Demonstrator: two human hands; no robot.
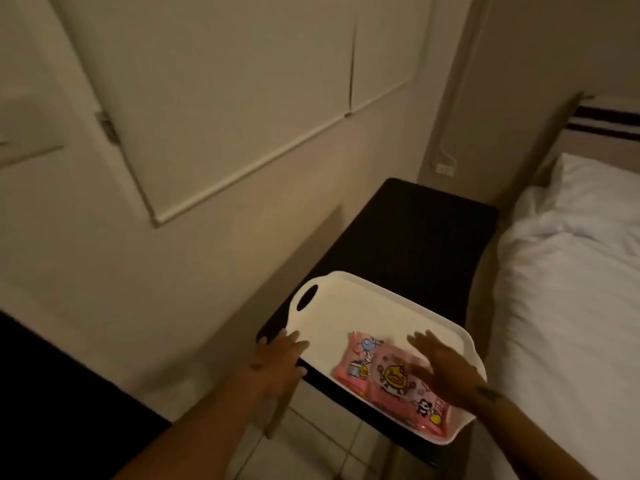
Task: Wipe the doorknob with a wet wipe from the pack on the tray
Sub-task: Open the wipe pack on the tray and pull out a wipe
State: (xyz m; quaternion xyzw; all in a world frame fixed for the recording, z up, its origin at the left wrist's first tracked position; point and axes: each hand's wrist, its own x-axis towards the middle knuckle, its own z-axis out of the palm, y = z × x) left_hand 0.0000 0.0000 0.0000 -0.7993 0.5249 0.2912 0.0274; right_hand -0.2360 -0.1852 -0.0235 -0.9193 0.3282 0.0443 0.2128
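A pink pack of wet wipes (377,370) with cartoon prints lies flat in a white tray (346,306) on a dark bedside table (415,237). My right hand (446,368) hovers over the right part of the pack, fingers spread, holding nothing. My left hand (277,358) is at the tray's near left edge, fingers apart; I cannot tell if it touches the rim. No doorknob is in view.
A bed with white sheets and pillow (571,271) stands right of the table. A beige wall with closed cabinet doors (225,98) rises behind and to the left. A wall socket (445,169) sits behind the table. Tiled floor shows below the tray.
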